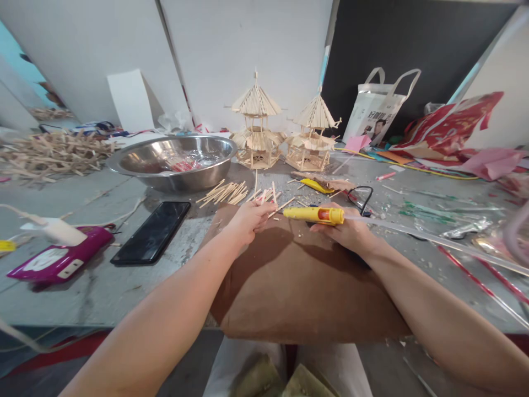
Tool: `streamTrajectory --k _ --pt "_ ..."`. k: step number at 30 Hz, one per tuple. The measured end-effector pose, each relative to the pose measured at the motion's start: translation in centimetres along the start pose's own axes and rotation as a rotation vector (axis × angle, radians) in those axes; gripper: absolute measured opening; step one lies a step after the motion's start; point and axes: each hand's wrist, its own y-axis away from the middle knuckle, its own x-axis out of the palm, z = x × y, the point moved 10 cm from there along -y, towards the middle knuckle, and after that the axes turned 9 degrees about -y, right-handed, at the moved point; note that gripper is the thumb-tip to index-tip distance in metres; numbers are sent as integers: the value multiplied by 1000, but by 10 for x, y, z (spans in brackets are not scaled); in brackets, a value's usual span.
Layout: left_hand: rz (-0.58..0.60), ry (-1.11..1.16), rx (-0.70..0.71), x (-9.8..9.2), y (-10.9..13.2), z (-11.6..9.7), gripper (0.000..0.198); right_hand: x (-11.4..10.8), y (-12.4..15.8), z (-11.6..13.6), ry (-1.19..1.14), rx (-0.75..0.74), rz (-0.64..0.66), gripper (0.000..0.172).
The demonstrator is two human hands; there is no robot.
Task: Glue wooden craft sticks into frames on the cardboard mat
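Note:
In my right hand (334,231) is a yellow hot glue gun (312,214), its nozzle pointing left toward my other hand. A long clear glue stick (413,229) runs out of its back end to the right. My left hand (252,220) pinches small thin wooden sticks (274,193) just left of the nozzle; how many it grips I cannot tell. Both hands are over a brown board (306,298). Beyond my left hand lies a loose pile of wooden sticks (225,193). Two pagoda models made of sticks, a taller one (257,124) and a shorter one (313,135), stand behind.
A steel basin (177,179) holds plastic-wrapped items. To the left are a black phone (151,232), a purple power strip (61,256) with a white plug, and a heap of wood strips (53,151). A yellow-handled cutter (316,186), a white bag (372,110) and plastic scraps lie rightward.

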Motion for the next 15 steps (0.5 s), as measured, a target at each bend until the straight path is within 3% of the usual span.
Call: streamTrajectory --k 15 --pt "4 7 -20 0 0 1 28 1 1 -7 -22 23 -1 32"
